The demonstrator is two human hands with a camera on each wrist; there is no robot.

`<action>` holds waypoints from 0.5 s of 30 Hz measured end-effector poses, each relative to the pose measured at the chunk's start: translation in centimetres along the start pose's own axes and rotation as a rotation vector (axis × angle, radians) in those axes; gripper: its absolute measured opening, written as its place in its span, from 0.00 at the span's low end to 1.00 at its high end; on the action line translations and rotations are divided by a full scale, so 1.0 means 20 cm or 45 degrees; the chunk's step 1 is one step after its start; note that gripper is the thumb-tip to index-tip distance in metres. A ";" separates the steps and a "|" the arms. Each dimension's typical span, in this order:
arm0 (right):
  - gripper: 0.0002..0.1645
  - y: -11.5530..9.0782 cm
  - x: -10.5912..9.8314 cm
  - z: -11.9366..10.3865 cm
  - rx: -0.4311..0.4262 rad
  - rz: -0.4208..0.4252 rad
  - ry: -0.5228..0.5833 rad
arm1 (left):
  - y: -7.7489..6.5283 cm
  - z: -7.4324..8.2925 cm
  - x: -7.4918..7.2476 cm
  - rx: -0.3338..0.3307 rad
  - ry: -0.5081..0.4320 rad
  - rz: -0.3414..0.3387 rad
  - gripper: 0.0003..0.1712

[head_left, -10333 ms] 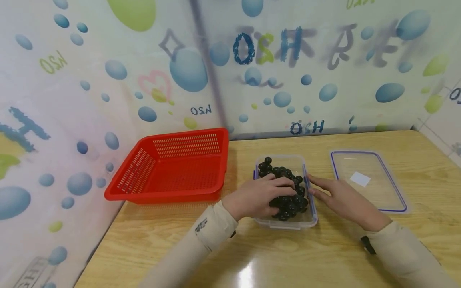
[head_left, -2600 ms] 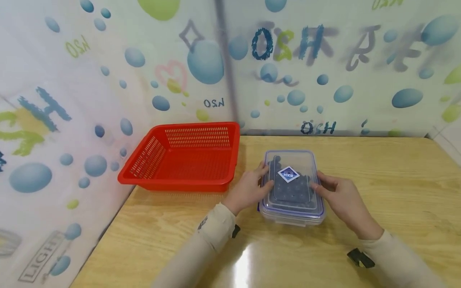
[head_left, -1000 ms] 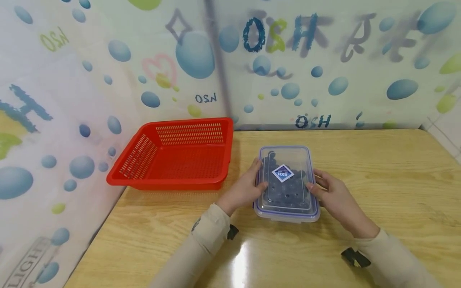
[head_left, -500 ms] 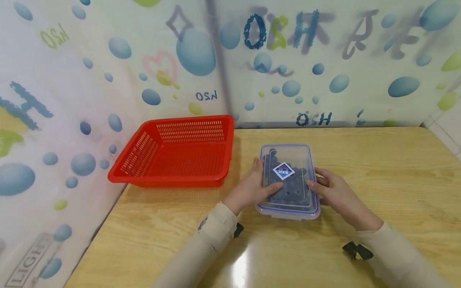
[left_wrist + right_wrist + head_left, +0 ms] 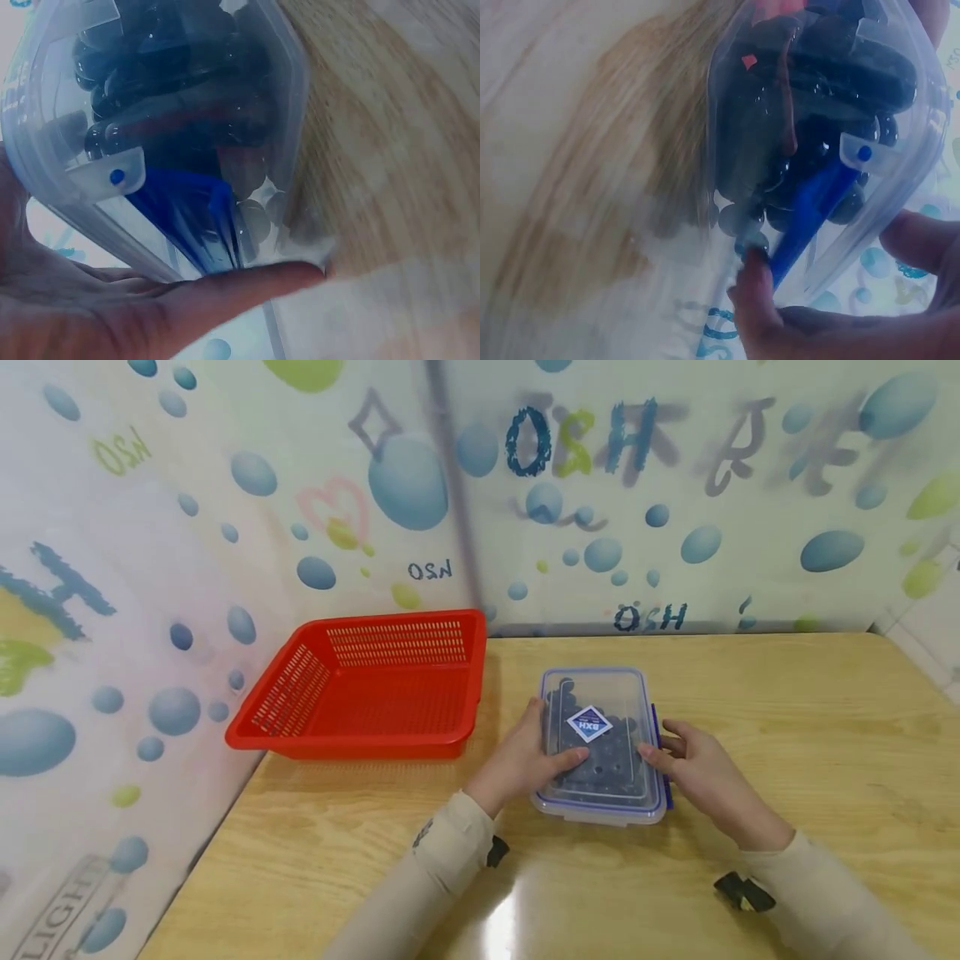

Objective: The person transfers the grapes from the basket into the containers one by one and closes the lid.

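A clear plastic food storage box (image 5: 600, 817) stands on the wooden table, its blue-edged lid (image 5: 611, 685) on top. Through the lid and walls show dark grapes (image 5: 825, 142). My left hand (image 5: 517, 760) holds the box's left side, thumb lying on the lid and a finger stretched along the wall by a blue latch (image 5: 187, 214). On the opposite side my right hand (image 5: 708, 785) has its thumb on the lid's edge and its fingers at the right blue latch (image 5: 810, 214), which slants out from the wall. Part of each hand is hidden behind the box.
A red plastic basket (image 5: 341, 743) with slotted sides stands on the table (image 5: 360, 843) to the left of the box. Behind the table rises a wall (image 5: 510, 552) with printed blue and green drops.
Earlier the box was uncovered, my left hand among the grapes, the lid lying right. The lid now covers it. Most recently my left thumb slid inward and the right latch came into view.
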State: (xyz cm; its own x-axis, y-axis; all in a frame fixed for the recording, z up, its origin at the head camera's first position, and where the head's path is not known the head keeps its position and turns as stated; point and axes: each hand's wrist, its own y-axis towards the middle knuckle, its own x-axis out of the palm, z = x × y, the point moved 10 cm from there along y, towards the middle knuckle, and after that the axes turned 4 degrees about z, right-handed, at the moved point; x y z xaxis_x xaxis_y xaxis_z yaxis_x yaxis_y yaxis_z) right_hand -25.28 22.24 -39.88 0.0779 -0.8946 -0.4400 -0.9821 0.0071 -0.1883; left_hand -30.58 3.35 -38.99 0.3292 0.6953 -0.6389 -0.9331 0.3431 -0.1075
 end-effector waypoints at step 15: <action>0.40 -0.02 0.00 -0.06 -0.033 0.130 -0.091 | 0.00 0.03 -0.02 0.042 0.076 0.011 0.58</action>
State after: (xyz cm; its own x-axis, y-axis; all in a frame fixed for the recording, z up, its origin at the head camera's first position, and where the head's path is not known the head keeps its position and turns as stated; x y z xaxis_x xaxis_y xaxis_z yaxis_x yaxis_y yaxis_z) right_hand -25.17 21.69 -38.82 -0.0114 -0.8557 -0.5173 -0.9895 0.0841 -0.1172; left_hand -30.55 3.52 -38.29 0.3114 0.6597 -0.6840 -0.9302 0.3589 -0.0773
